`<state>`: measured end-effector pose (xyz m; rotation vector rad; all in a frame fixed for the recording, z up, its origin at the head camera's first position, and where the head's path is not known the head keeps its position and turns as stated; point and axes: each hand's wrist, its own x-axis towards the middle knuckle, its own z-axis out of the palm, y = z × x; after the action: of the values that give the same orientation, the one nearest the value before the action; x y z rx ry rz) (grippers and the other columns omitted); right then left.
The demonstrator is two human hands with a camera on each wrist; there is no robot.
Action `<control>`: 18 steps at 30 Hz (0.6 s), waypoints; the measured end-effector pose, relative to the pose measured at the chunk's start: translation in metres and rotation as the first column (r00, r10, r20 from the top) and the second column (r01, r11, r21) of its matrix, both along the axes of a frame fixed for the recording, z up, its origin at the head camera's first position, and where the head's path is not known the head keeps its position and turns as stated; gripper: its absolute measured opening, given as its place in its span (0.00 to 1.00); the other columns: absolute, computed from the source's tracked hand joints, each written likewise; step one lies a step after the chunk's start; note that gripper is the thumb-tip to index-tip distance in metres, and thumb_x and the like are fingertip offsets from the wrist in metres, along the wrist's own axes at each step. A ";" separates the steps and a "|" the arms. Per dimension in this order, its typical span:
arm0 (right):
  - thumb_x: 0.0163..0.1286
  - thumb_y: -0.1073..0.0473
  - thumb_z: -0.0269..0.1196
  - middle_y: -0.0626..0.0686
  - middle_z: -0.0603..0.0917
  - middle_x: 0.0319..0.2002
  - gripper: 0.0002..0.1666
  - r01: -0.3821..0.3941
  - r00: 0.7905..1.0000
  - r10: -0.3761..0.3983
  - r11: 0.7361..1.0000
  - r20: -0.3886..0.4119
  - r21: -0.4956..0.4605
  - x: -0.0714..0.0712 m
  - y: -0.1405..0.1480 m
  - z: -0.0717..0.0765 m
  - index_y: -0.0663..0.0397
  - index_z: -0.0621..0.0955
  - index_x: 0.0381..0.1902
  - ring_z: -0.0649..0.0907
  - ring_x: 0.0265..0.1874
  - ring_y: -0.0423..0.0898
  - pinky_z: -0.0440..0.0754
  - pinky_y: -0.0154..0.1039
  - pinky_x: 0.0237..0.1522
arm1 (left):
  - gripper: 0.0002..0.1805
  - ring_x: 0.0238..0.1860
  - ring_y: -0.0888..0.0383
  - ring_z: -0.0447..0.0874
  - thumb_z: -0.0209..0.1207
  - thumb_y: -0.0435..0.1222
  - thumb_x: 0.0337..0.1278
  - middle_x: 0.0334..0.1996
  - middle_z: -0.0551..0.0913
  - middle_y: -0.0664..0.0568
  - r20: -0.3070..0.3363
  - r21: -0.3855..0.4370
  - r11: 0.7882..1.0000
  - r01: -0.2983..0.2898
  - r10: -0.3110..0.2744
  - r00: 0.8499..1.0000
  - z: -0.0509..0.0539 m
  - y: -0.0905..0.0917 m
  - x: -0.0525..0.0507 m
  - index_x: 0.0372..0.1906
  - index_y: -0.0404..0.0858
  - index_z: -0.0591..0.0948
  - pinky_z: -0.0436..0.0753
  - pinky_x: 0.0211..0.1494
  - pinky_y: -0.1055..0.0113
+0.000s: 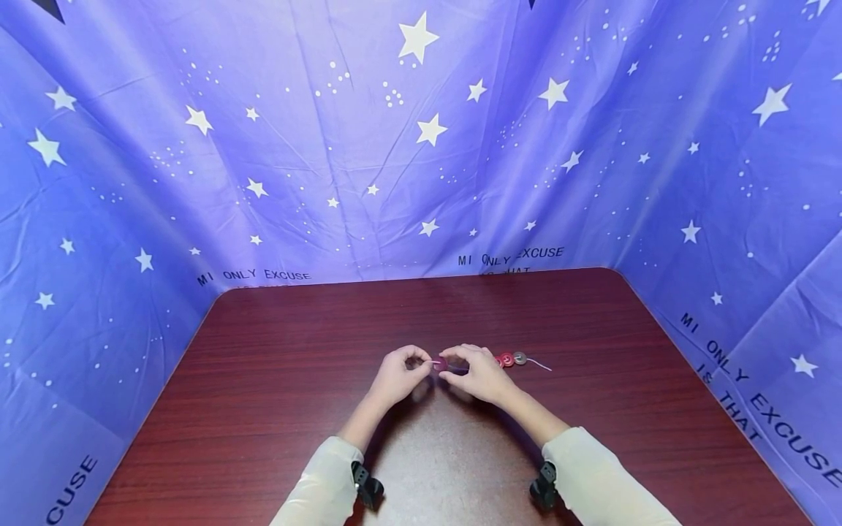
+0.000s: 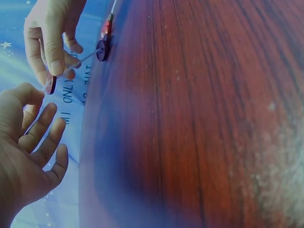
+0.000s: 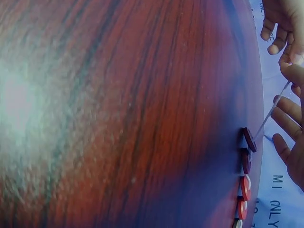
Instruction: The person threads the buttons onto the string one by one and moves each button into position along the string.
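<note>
Over the middle of the table, my left hand [image 1: 397, 376] pinches the end of a white string [image 2: 88, 58] between thumb and index finger. Facing it, my right hand [image 1: 483, 376] pinches a dark red button [image 2: 51, 85] by its rim, close to the left fingertips; the string appears to pass through it. From there the string slants down to a row of strung buttons on the table: dark ones [image 3: 249, 139], red ones [image 3: 245, 187] and a grey one [image 1: 520, 358] at the far end. In the head view my right hand hides part of this row.
A short string tail [image 1: 541, 364] lies on the table to the right of the grey button. The dark red wood-grain table [image 1: 276, 409] has star-printed blue cloth [image 1: 329, 146] hanging behind it and along both sides. Black wrist cameras [image 1: 368, 488] sit at both cuffs.
</note>
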<state>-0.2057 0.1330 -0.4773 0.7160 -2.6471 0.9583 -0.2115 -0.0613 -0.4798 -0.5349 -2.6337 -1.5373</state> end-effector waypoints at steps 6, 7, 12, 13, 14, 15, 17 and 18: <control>0.52 0.52 0.71 0.45 0.86 0.40 0.19 0.008 0.998 -0.003 0.996 -0.060 0.085 -0.001 0.006 -0.002 0.46 0.83 0.43 0.81 0.40 0.44 0.70 0.40 0.41 | 0.02 0.27 0.67 0.74 0.60 0.35 0.53 0.25 0.81 0.54 0.017 -0.010 1.000 0.000 0.000 1.000 0.001 -0.003 0.001 0.30 0.40 0.81 0.74 0.33 0.75; 0.52 0.52 0.71 0.45 0.86 0.39 0.19 0.007 0.998 -0.001 0.996 -0.064 0.093 -0.002 0.008 -0.002 0.46 0.83 0.44 0.81 0.40 0.43 0.70 0.40 0.40 | 0.02 0.27 0.67 0.74 0.60 0.35 0.53 0.26 0.81 0.54 0.018 -0.010 1.000 0.003 -0.003 1.000 0.001 -0.004 0.001 0.30 0.40 0.81 0.75 0.33 0.75; 0.52 0.51 0.71 0.43 0.85 0.37 0.20 0.020 0.998 -0.012 0.992 -0.063 0.121 -0.003 0.015 -0.003 0.45 0.83 0.44 0.80 0.38 0.42 0.68 0.38 0.38 | 0.02 0.28 0.67 0.75 0.59 0.35 0.54 0.26 0.82 0.53 0.027 -0.027 1.000 0.003 -0.002 1.000 -0.001 -0.005 0.001 0.31 0.40 0.81 0.75 0.34 0.75; 0.51 0.51 0.71 0.43 0.85 0.36 0.20 0.023 0.998 -0.015 0.992 -0.064 0.123 -0.003 0.016 -0.004 0.45 0.83 0.43 0.80 0.37 0.42 0.68 0.37 0.37 | 0.02 0.27 0.67 0.75 0.59 0.35 0.54 0.26 0.82 0.53 0.028 -0.031 1.000 0.001 0.000 1.000 -0.001 -0.005 0.001 0.31 0.40 0.81 0.75 0.33 0.75; 0.51 0.51 0.71 0.43 0.85 0.36 0.20 0.030 0.998 -0.022 0.991 -0.062 0.127 -0.004 0.018 -0.004 0.45 0.83 0.43 0.80 0.37 0.42 0.68 0.37 0.37 | 0.02 0.27 0.67 0.75 0.59 0.35 0.54 0.26 0.82 0.54 0.029 -0.034 0.999 -0.002 0.002 1.000 -0.001 -0.006 0.001 0.31 0.40 0.81 0.75 0.33 0.75; 0.51 0.51 0.71 0.43 0.85 0.35 0.20 0.032 0.998 -0.024 0.992 -0.063 0.125 -0.004 0.019 -0.005 0.45 0.83 0.43 0.79 0.36 0.42 0.68 0.37 0.37 | 0.02 0.27 0.67 0.74 0.59 0.35 0.54 0.26 0.82 0.54 0.029 -0.038 0.999 -0.003 0.004 1.000 -0.001 -0.006 0.001 0.31 0.40 0.81 0.74 0.33 0.75; 0.51 0.51 0.71 0.42 0.85 0.33 0.19 0.033 0.998 -0.026 0.992 -0.064 0.122 -0.004 0.021 -0.006 0.46 0.83 0.43 0.79 0.36 0.41 0.68 0.37 0.37 | 0.02 0.27 0.66 0.74 0.59 0.34 0.54 0.25 0.82 0.54 0.030 -0.044 0.999 -0.003 0.004 1.000 -0.001 -0.006 0.001 0.31 0.40 0.81 0.74 0.32 0.75; 0.51 0.52 0.71 0.42 0.85 0.33 0.19 0.031 0.998 -0.024 0.993 -0.066 0.115 -0.004 0.022 -0.006 0.46 0.83 0.43 0.79 0.36 0.41 0.68 0.38 0.37 | 0.02 0.27 0.66 0.74 0.59 0.34 0.54 0.25 0.82 0.54 0.031 -0.047 0.999 -0.003 0.004 1.000 -0.001 -0.006 0.001 0.31 0.40 0.81 0.74 0.32 0.75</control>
<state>-0.2100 0.1550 -0.4831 0.7206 -2.6666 0.7659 -0.2102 -0.0672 -0.4811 -0.5135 -2.6982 -1.4981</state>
